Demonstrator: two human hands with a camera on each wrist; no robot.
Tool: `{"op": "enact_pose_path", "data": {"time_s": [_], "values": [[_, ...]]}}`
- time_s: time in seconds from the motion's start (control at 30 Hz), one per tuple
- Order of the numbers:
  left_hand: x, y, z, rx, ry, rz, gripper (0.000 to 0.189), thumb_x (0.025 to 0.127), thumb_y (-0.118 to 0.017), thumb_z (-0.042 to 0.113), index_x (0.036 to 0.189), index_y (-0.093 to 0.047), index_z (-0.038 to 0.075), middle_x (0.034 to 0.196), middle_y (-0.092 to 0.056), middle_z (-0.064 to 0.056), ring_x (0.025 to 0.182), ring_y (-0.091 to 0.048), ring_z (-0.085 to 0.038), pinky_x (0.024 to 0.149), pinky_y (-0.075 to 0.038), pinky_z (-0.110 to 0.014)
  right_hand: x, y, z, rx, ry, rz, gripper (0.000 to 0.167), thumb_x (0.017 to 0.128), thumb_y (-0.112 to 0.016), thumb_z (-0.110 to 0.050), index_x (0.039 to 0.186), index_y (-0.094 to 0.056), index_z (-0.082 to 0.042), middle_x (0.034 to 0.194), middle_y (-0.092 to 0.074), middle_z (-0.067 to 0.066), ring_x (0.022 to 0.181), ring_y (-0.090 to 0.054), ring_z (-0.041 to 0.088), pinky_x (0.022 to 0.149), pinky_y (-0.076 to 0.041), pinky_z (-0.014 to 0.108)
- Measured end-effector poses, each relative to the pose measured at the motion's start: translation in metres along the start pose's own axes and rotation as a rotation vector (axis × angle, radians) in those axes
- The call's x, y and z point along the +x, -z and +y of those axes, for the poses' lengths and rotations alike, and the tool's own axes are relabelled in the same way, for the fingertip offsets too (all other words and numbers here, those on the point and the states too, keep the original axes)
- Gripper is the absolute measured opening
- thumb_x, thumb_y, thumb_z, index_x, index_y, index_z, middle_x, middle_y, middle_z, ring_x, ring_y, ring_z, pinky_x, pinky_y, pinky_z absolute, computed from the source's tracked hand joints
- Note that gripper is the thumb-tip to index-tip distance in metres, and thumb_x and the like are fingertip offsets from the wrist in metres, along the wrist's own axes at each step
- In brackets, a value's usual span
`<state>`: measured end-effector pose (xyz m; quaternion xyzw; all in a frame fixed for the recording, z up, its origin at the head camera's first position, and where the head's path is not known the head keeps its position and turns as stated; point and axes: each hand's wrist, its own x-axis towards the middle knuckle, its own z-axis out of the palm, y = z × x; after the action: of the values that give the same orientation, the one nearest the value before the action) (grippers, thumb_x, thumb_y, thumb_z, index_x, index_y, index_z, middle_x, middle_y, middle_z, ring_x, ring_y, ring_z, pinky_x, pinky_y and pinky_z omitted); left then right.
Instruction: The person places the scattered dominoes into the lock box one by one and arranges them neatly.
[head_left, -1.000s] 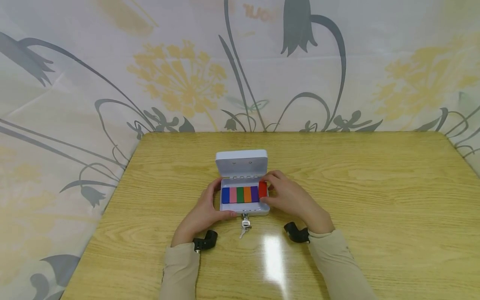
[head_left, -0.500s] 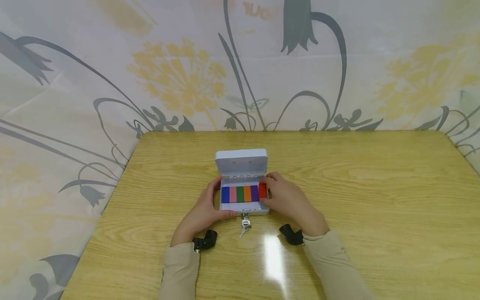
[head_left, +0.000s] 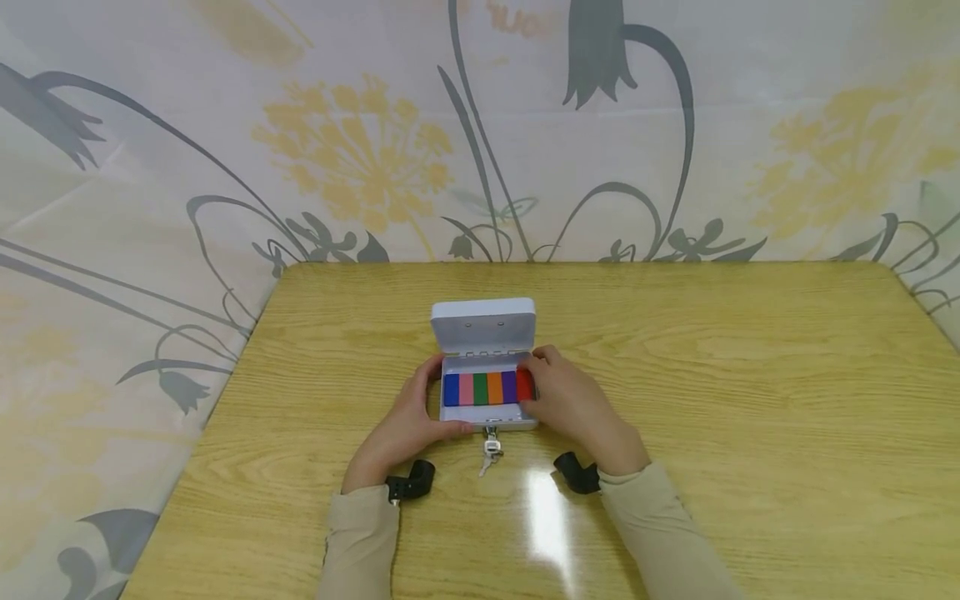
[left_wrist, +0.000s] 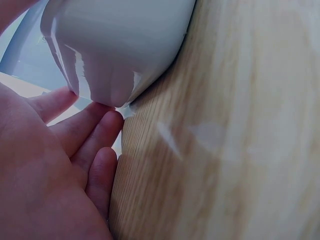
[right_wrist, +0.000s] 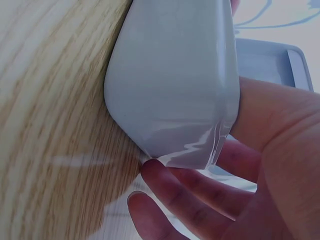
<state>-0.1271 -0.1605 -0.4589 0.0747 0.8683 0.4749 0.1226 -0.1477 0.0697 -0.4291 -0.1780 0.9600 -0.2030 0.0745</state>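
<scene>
A small white metal cash box (head_left: 501,415) stands on the table with its lid (head_left: 483,310) raised. Inside lies a row of coloured blocks: blue (head_left: 452,389), pink, green (head_left: 480,389), orange and purple. At its right end is a red block (head_left: 524,383), pinched between the thumb and fingers of my right hand (head_left: 576,404). My left hand (head_left: 408,427) holds the box's left side, thumb at the front, fingers at the back corner. Both wrist views show fingertips at the box's rear corners; neither shows the blocks.
Keys (head_left: 491,450) hang from the lock at the front of the box. The wooden table (head_left: 712,400) reaches back to a flower-patterned cloth (head_left: 525,125). Each wrist wears a black camera mount, such as the left mount (head_left: 412,481).
My right hand has shifted slightly left, bringing the red block down flat and up against the purple one. The left hand and the box have stayed in place.
</scene>
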Motion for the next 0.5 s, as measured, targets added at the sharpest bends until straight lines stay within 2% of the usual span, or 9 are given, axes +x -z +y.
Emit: {"op": "enact_pose_path", "data": {"time_s": [0.17,0.4,0.5], "values": [[-0.0003,0.0008,0.0016,-0.016,-0.006,-0.001,0.105,0.062,-0.081,0.036,0.142,-0.014,0.021,0.14,-0.026,-0.003,0.127,-0.023,-0.019,0.104,-0.017,-0.042,-0.0002,-0.0008,-0.0021,-0.001,-0.016,0.005,0.051,0.076,-0.068,-0.02,0.121,-0.052,-0.004,0.121,-0.046,0.014,0.1,-0.051,0.025,0.084,-0.045,0.038],[0.0004,-0.0002,-0.0005,0.003,-0.007,0.002,0.105,0.06,-0.08,0.042,0.141,-0.016,0.024,0.139,-0.028,0.002,0.125,-0.025,-0.015,0.104,-0.019,-0.04,-0.0023,-0.0007,-0.0063,-0.033,-0.025,0.012,0.047,0.076,-0.068,-0.018,0.119,-0.054,-0.005,0.12,-0.046,0.016,0.101,-0.051,0.026,0.083,-0.045,0.039],[-0.0007,0.0,0.002,-0.009,-0.01,0.002,0.104,0.061,-0.081,0.039,0.141,-0.017,0.023,0.138,-0.028,0.001,0.125,-0.025,-0.015,0.104,-0.019,-0.04,-0.003,-0.0008,-0.0078,-0.051,-0.019,0.022,0.044,0.076,-0.068,-0.017,0.117,-0.056,-0.004,0.119,-0.047,0.017,0.1,-0.051,0.027,0.082,-0.046,0.039]]}}
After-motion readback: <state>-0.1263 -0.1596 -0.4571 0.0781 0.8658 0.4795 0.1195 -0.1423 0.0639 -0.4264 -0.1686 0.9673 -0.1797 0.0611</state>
